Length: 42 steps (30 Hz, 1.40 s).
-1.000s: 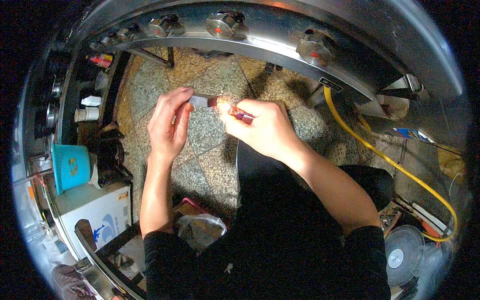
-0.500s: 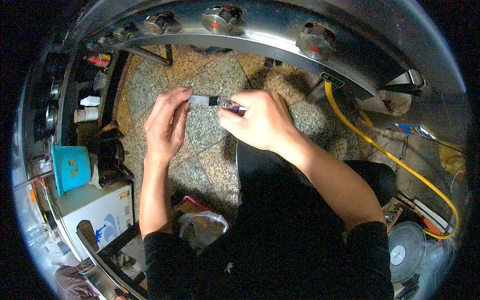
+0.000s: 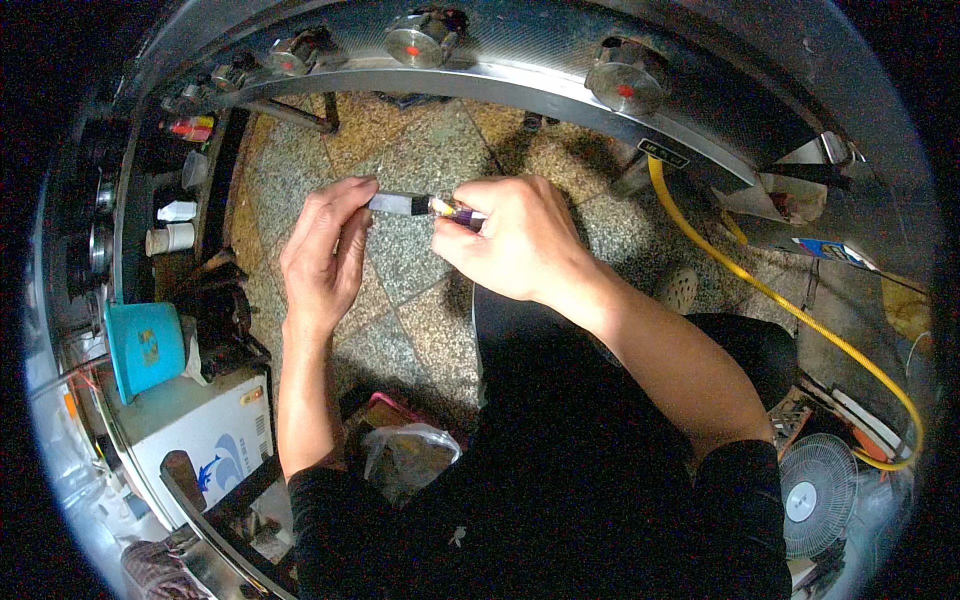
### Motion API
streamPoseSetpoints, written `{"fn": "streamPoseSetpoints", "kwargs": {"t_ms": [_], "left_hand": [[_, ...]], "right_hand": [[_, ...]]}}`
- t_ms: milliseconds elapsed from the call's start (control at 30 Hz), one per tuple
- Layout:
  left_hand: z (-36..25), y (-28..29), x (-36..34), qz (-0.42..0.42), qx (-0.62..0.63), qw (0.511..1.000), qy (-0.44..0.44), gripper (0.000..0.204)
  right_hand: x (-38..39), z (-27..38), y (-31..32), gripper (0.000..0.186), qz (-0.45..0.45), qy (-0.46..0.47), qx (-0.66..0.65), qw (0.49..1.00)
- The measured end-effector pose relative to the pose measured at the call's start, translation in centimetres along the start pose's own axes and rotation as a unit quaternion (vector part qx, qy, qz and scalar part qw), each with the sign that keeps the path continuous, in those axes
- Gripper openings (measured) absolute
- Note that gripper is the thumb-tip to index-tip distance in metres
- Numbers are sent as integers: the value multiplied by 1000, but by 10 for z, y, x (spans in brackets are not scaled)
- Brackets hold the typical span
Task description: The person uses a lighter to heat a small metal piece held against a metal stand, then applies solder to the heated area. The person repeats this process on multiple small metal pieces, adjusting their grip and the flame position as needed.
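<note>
A small slim tool (image 3: 400,204) lies between my hands over the floor. It has a flat grey strip at the left, a dark collar, and a clear and purple handle part at the right; its exact kind I cannot make out. My right hand (image 3: 520,240) is closed around the handle part, which the fingers partly hide. My left hand (image 3: 325,245) pinches the far left end of the grey strip between fingertips and thumb, covering that end.
A metal stove front with round knobs (image 3: 425,38) curves across the far side. A yellow hose (image 3: 740,262) hangs at the right above a fan (image 3: 800,502). At the left are a teal plastic container (image 3: 148,350) and a white box (image 3: 208,430). A plastic bag (image 3: 410,462) sits near my left forearm.
The tool has turned slightly, so its strip looks darker and its handle part shows more yellow and purple. Both hands keep their hold, shifted a little left in view.
</note>
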<state>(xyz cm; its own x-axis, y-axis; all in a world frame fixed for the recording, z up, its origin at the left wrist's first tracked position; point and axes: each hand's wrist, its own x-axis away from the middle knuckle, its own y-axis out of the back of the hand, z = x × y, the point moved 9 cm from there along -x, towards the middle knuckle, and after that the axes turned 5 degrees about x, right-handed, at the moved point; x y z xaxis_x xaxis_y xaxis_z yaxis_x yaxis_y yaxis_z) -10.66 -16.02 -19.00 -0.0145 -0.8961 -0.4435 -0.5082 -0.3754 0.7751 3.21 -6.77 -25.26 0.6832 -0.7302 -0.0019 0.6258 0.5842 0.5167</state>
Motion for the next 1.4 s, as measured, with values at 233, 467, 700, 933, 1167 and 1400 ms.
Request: {"fn": "streamPoseSetpoints", "kwargs": {"t_ms": [233, 467, 700, 933, 1167, 1400], "left_hand": [[2, -2, -3, 2, -8, 1000, 1, 26], [4, -3, -4, 5, -4, 1000, 3, 27], [5, -5, -6, 1, -8, 1000, -4, 27], [4, -4, -6, -4, -16, 1000, 4, 25], [2, -3, -6, -9, -15, 1000, -6, 24], [2, -2, -5, -10, -11, 1000, 4, 24]], "right_hand": [[-3, -4, 0, 34, -4, -1, 4, 1000], [-2, -3, 1, 30, -7, -6, 13, 1000], [-3, -6, -1, 29, -19, 5, -9, 1000], [-4, -5, 0, 33, -3, -17, -3, 1000], [-2, -4, 0, 34, 3, -23, 0, 1000], [0, -2, 2, 31, -5, -20, 8, 1000]]}}
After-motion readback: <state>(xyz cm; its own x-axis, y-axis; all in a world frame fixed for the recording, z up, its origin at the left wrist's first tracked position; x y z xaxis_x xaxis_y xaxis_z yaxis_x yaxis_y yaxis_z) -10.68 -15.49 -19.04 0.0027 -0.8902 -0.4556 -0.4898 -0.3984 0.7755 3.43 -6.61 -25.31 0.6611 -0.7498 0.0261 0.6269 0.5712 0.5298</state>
